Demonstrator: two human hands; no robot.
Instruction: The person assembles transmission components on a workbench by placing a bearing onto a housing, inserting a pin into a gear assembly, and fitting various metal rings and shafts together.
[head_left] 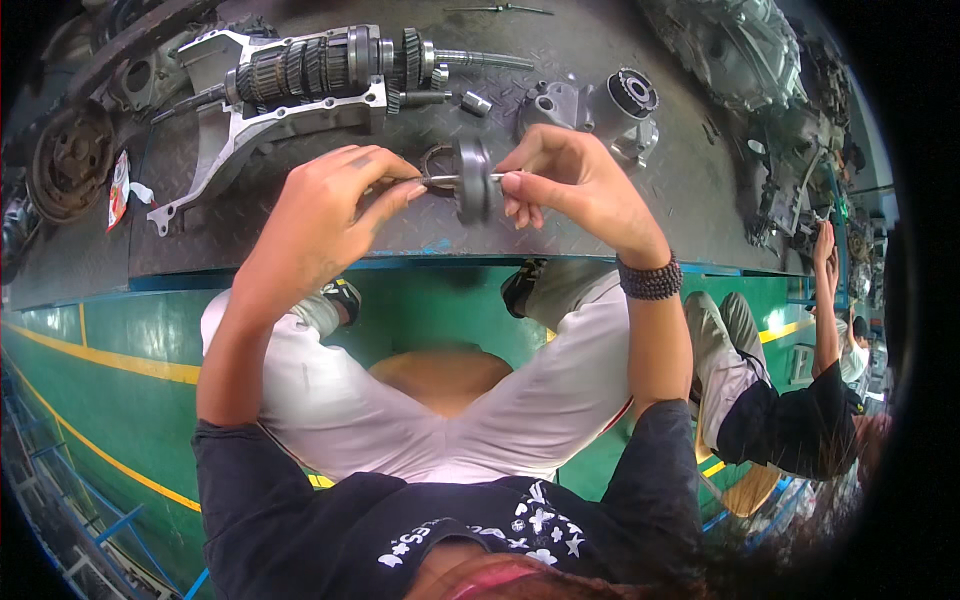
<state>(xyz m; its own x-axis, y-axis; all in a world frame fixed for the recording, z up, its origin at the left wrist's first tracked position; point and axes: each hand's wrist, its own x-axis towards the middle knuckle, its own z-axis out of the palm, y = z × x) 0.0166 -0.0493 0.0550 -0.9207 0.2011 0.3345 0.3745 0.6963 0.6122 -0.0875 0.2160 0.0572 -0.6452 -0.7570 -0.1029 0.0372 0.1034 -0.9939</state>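
Note:
My left hand pinches the left end of a thin metal rod between thumb and fingers. The rod's right end is pinched by my right hand, which has a dark beaded bracelet at its wrist. Between the two hands, a dark round ring-shaped part sits on the rod, seen nearly edge-on and slightly blurred. Both hands are held above the near edge of the dark metal workbench. Partly hidden behind the round part, a dark ring lies on the bench.
Left of centre lies an open aluminium gearbox housing holding a gear shaft. A small metal cylinder and a cast housing are farther right. A large casting stands at the far right; another person sits to my right.

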